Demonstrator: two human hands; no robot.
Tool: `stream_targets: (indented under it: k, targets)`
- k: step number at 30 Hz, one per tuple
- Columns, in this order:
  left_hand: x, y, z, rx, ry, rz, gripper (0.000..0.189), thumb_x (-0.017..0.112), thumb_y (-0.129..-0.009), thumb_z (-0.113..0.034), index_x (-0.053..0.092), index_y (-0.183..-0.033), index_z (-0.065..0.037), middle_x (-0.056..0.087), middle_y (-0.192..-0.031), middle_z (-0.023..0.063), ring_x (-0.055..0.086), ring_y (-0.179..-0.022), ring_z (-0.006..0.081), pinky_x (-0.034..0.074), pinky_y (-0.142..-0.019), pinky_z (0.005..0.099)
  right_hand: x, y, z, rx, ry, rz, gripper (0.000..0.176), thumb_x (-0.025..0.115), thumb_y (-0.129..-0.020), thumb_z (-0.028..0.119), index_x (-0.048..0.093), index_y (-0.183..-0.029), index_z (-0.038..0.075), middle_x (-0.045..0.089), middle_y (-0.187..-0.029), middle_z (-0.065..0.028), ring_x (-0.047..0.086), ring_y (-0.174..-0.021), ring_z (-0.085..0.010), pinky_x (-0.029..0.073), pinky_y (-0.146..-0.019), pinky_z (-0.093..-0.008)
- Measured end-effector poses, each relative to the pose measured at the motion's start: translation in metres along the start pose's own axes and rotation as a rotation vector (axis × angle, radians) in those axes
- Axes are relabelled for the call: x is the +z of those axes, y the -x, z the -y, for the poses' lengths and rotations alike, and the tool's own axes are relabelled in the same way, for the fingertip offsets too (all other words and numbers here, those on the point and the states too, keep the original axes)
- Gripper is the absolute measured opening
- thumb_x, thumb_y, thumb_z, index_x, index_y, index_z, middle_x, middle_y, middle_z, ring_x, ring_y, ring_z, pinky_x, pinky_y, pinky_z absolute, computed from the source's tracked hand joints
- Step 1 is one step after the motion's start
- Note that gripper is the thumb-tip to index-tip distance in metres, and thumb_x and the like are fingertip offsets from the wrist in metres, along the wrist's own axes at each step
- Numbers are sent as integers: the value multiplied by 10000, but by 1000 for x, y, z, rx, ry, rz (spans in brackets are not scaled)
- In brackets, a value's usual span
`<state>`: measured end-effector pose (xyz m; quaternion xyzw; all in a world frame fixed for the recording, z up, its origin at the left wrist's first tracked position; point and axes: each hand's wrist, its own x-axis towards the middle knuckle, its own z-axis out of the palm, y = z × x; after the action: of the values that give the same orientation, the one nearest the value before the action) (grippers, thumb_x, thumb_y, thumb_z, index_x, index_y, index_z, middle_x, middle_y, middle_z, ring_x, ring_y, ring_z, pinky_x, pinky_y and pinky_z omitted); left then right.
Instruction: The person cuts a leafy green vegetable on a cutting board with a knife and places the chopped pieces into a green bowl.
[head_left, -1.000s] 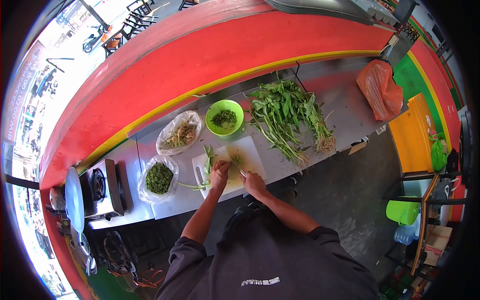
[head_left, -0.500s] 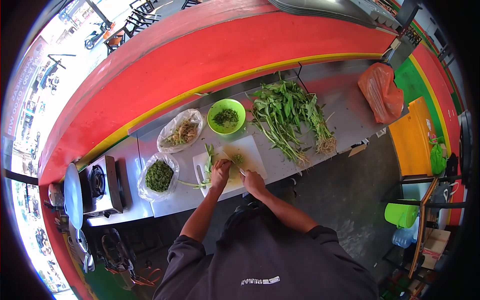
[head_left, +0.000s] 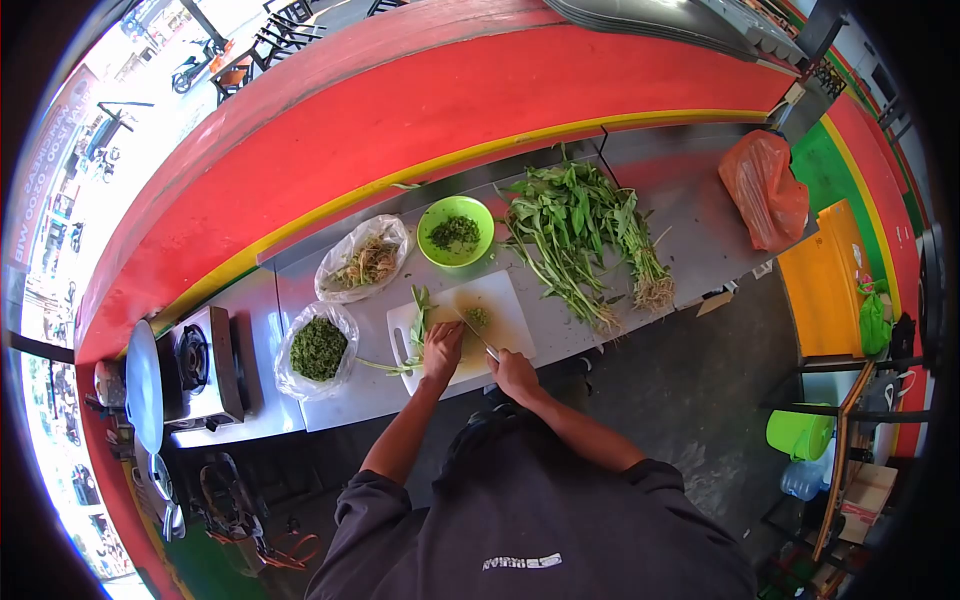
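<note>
My right hand (head_left: 515,375) is closed round the handle of a knife (head_left: 478,337), its blade slanting up and left over a white cutting board (head_left: 511,300). Beside the blade, my left hand (head_left: 442,350) is closed over leafy green stems (head_left: 421,306) on the board's left part. Thin stalks stick out past the board's left edge. A small heap of chopped greens (head_left: 477,317) lies just beyond the blade. Behind the board stands a lime-green bowl (head_left: 456,231) with chopped greens inside.
Left of the board are a bag of chopped greens (head_left: 318,349) and a bag of root trimmings (head_left: 364,262). Bundles of leafy greens (head_left: 575,220) lie to the right, an orange plastic bag (head_left: 764,190) farther along. A gas stove (head_left: 202,366) stands at the left end; a red wall (head_left: 480,95) runs behind.
My right hand and the knife handle have shifted slightly right and down, away from my left hand. More of the blade shows. The left hand stays on the stems.
</note>
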<state>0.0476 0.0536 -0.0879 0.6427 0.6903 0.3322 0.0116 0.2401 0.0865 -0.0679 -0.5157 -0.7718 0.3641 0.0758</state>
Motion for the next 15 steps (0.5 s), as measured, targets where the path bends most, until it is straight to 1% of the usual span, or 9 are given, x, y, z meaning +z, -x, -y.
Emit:
stream_targets:
  k: [2,8,10,12,15]
  targets:
    - [0,2,-1,-9,9,-1,255,704,-823,-62,735,-1076,-59,705,-1096,50,644,-1023,256,480,-844,404,-2,2,3,-2,5,-9,465,582,-986,426,681,-889,-17,684,-749,-278,695,-751,-464,566,-703,-539]
    - [-3,5,-2,51,-18,18,293,696,-818,-66,716,-1109,-45,693,-1111,63,636,-1046,270,478,-874,412,5,-3,2,-5,37,-31,443,577,-990,410,674,-884,-9,687,-754,-271,698,-749,-461,568,-700,-538]
    - [-4,5,-3,45,-72,75,321,690,-818,-74,706,-1138,-49,683,-1134,63,628,-1071,268,472,-895,425,5,-6,7,-7,44,-52,437,577,-990,406,671,-878,-5,688,-754,-269,698,-750,-461,568,-699,-538]
    - [-5,7,-5,43,-88,85,334,689,-818,-78,699,-1151,-51,678,-1158,64,625,-1083,269,468,-908,428,5,-11,11,-4,72,-37,415,554,-1006,401,656,-897,14,705,-786,-245,708,-765,-449,577,-704,-527]
    - [-8,9,-3,70,-105,81,357,691,-819,-88,685,-1174,-55,670,-1200,64,621,-1104,271,461,-932,432,6,-17,15,-1,21,-33,437,549,-1009,416,660,-891,10,701,-779,-246,707,-761,-450,577,-701,-525]
